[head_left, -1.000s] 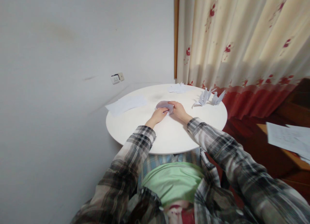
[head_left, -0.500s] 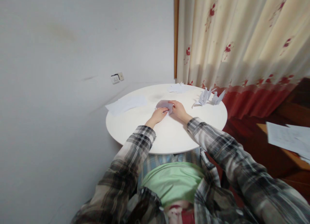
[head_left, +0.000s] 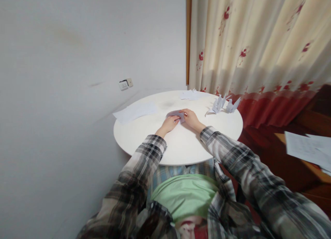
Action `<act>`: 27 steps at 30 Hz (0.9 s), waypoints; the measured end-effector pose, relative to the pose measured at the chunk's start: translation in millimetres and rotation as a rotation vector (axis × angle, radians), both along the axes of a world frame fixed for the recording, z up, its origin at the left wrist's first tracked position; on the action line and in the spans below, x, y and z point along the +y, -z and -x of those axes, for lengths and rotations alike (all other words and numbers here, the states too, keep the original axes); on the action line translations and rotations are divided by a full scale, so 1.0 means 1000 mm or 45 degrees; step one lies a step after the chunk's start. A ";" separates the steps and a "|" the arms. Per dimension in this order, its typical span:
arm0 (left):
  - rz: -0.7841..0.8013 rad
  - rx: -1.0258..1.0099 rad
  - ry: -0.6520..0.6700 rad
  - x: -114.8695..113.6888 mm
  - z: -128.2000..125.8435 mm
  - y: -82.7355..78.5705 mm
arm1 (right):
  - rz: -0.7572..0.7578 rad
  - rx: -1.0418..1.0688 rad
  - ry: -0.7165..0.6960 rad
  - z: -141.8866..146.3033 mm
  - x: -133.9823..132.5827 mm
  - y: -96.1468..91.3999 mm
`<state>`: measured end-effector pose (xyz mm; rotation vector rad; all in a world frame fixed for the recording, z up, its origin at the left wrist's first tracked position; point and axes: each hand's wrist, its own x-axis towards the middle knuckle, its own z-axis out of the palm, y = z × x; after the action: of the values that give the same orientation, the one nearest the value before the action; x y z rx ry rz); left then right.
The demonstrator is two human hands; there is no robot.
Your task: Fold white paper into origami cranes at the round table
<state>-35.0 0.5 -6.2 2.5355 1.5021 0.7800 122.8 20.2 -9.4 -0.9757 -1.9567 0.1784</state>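
A small pale lilac folded paper (head_left: 174,113) lies on the round white table (head_left: 181,146) in front of me. My left hand (head_left: 169,123) rests on the table with its fingertips pressed on the paper's near edge. My right hand (head_left: 190,117) pinches the paper's right side with curled fingers. Both arms wear plaid sleeves.
Two folded paper cranes (head_left: 223,103) stand at the table's far right. A flat white sheet (head_left: 134,111) lies at the left edge and crumpled paper (head_left: 190,94) at the back. A flowered curtain (head_left: 253,49) hangs behind. More sheets (head_left: 307,147) lie on a wooden surface at right.
The lilac paper looks flatter and lower under my fingers than before. My hands have stayed almost in place.
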 end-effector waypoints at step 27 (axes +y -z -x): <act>-0.039 0.006 0.051 0.007 0.003 0.006 | -0.020 0.007 -0.022 0.000 -0.002 -0.001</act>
<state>-38.2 7.3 -11.8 2.5827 1.4470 0.7982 122.4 18.4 -8.4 -0.9475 -1.9596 0.1754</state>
